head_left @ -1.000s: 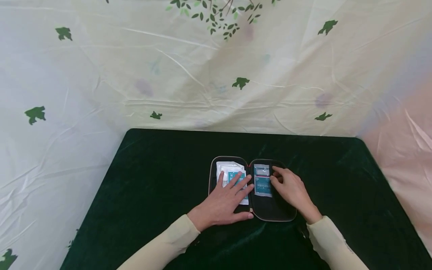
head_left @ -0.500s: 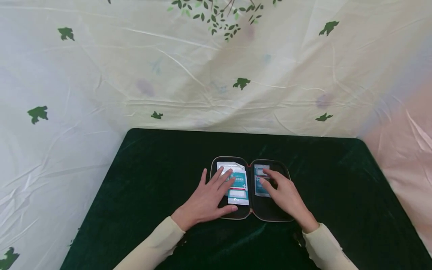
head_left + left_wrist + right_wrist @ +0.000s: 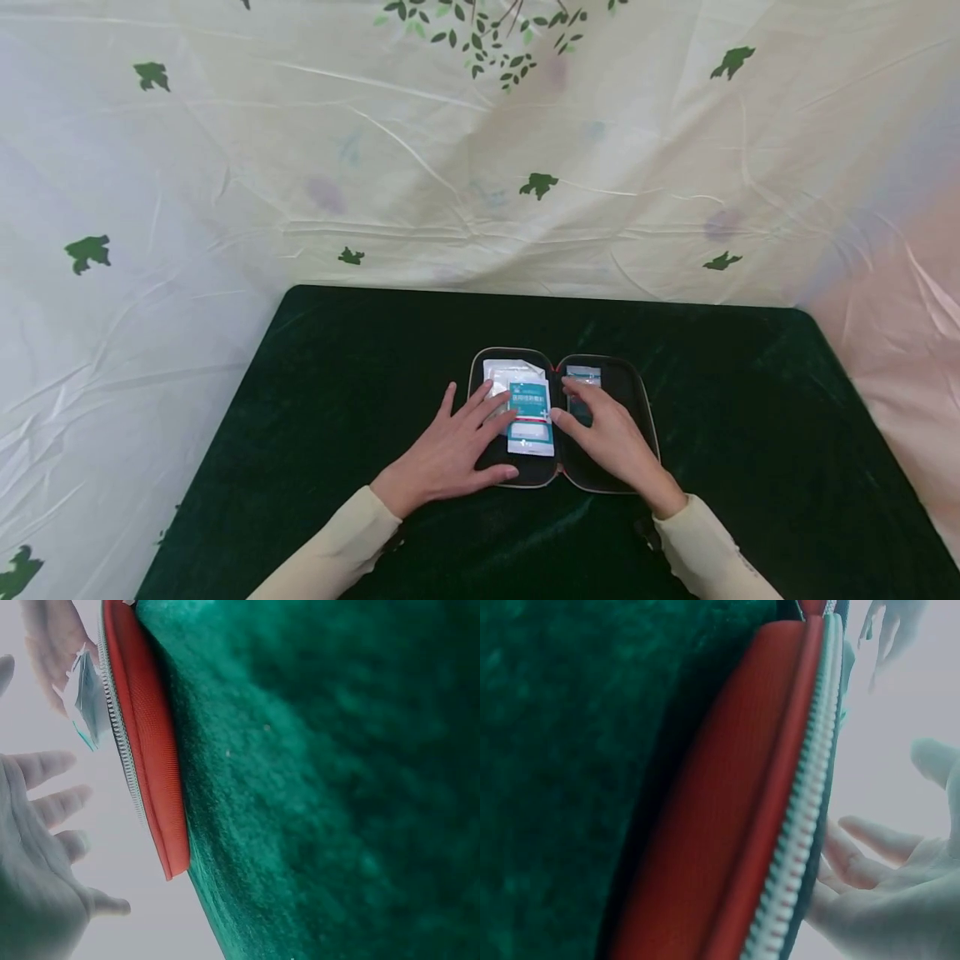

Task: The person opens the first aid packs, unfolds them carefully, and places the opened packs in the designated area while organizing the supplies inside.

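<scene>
- Case [image 3: 712, 825]: shell looks like matt, finely woven red cloth.
- Zip [image 3: 812, 765]: pale, ridged teeth.
- Packets [image 3: 529, 404]: smooth, glossy, plastic-like film.
- Counter [image 3: 367, 367]: wears plush, velvety green cloth.
- Backdrop [image 3: 420, 208]: creased cloth, faint sheen.

Left hand [image 3: 452, 452], right hand [image 3: 611, 436] farther left

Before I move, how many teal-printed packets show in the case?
2: the left packet, in the left half; the right packet, in the right half, partly covered by the right hand. More may be hidden.
</scene>
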Demonstrator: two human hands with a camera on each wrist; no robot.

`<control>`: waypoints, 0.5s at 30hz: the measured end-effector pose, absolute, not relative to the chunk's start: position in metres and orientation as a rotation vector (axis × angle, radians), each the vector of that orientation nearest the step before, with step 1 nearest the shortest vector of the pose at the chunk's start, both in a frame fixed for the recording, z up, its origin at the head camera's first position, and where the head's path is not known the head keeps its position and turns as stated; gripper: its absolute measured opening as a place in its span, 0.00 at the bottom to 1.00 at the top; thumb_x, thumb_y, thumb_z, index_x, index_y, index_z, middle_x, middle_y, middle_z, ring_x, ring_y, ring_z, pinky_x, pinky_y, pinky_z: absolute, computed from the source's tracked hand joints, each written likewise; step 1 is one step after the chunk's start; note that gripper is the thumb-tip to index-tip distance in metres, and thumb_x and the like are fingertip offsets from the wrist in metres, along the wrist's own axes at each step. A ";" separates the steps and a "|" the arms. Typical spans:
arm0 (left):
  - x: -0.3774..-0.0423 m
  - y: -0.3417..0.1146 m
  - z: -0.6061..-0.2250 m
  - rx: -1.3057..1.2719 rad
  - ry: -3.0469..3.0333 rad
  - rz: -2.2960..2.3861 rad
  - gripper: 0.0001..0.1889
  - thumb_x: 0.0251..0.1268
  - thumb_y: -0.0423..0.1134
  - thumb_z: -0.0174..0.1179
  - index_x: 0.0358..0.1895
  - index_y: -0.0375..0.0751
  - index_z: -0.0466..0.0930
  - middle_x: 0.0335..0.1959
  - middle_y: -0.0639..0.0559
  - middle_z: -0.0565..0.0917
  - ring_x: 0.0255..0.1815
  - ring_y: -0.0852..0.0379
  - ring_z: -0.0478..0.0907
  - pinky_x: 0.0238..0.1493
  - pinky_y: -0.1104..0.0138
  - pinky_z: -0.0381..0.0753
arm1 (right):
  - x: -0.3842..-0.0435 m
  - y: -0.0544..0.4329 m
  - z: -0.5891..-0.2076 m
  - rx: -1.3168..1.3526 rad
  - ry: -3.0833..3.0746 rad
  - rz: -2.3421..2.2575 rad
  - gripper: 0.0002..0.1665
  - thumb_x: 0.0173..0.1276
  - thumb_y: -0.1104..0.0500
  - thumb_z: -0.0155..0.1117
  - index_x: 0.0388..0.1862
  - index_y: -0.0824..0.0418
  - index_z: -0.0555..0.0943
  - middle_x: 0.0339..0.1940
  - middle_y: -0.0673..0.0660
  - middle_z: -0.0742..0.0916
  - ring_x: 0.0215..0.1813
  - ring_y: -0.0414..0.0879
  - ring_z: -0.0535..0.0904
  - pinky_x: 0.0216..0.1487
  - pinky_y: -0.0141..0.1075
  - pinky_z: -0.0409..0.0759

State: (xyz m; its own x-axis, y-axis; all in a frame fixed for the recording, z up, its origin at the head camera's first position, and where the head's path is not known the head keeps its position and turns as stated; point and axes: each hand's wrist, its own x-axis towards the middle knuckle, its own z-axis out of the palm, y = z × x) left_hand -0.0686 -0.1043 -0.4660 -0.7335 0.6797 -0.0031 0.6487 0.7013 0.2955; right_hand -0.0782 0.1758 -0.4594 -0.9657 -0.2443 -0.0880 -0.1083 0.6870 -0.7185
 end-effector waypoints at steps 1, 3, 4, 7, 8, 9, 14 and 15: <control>-0.068 -0.105 -0.466 1.098 2.784 0.424 0.43 0.72 0.77 0.41 0.81 0.56 0.62 0.85 0.52 0.55 0.86 0.46 0.41 0.76 0.33 0.42 | -0.078 0.175 -0.460 -0.286 2.722 -1.129 0.42 0.76 0.36 0.62 0.78 0.59 0.69 0.71 0.65 0.78 0.68 0.60 0.76 0.65 0.60 0.77; -0.068 -0.106 -0.467 1.104 2.767 0.428 0.43 0.71 0.78 0.38 0.81 0.57 0.62 0.85 0.52 0.55 0.86 0.46 0.40 0.76 0.33 0.41 | -0.078 0.173 -0.461 -0.283 2.722 -1.111 0.43 0.75 0.36 0.62 0.78 0.59 0.69 0.70 0.65 0.78 0.66 0.60 0.77 0.63 0.59 0.77; -0.068 -0.106 -0.467 1.107 2.760 0.426 0.43 0.71 0.78 0.37 0.81 0.58 0.62 0.85 0.52 0.54 0.86 0.47 0.40 0.76 0.33 0.41 | -0.078 0.172 -0.461 -0.279 2.720 -1.104 0.43 0.74 0.35 0.63 0.78 0.58 0.69 0.69 0.64 0.79 0.66 0.60 0.78 0.63 0.59 0.78; -0.067 -0.107 -0.469 1.116 2.736 0.424 0.43 0.71 0.79 0.35 0.81 0.59 0.62 0.85 0.52 0.53 0.86 0.47 0.39 0.76 0.32 0.41 | -0.079 0.171 -0.462 -0.275 2.716 -1.091 0.43 0.74 0.35 0.63 0.78 0.58 0.69 0.68 0.64 0.80 0.64 0.59 0.78 0.62 0.58 0.78; -0.067 -0.107 -0.470 1.120 2.732 0.419 0.43 0.71 0.79 0.35 0.81 0.59 0.61 0.85 0.52 0.52 0.86 0.47 0.38 0.76 0.32 0.41 | -0.079 0.171 -0.462 -0.275 2.713 -1.093 0.43 0.74 0.36 0.63 0.78 0.58 0.69 0.67 0.64 0.80 0.64 0.59 0.79 0.62 0.58 0.78; -0.067 -0.107 -0.471 1.123 2.730 0.416 0.43 0.71 0.79 0.35 0.81 0.59 0.61 0.85 0.53 0.52 0.86 0.47 0.38 0.76 0.32 0.41 | -0.079 0.170 -0.463 -0.285 2.713 -1.090 0.43 0.74 0.36 0.63 0.78 0.58 0.69 0.67 0.64 0.80 0.63 0.59 0.79 0.61 0.58 0.79; -0.066 -0.108 -0.473 1.128 2.715 0.421 0.43 0.71 0.78 0.34 0.82 0.60 0.60 0.86 0.53 0.49 0.86 0.47 0.37 0.76 0.32 0.41 | -0.078 0.170 -0.463 -0.296 2.712 -1.090 0.43 0.74 0.36 0.63 0.78 0.59 0.69 0.66 0.64 0.81 0.63 0.59 0.79 0.61 0.58 0.79; -0.066 -0.108 -0.473 1.127 2.711 0.425 0.43 0.71 0.79 0.34 0.82 0.60 0.59 0.86 0.53 0.49 0.86 0.47 0.36 0.76 0.32 0.40 | -0.078 0.169 -0.463 -0.302 2.714 -1.088 0.43 0.74 0.36 0.63 0.78 0.59 0.69 0.66 0.64 0.81 0.62 0.59 0.79 0.60 0.57 0.79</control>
State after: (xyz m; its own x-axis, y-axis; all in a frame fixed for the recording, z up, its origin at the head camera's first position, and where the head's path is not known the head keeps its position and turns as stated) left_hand -0.0662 -0.1077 -0.4730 -0.6983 0.7139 -0.0517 0.6639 0.6730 0.3261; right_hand -0.0782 0.1695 -0.4634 -0.9588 -0.2622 -0.1097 -0.1138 0.7078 -0.6972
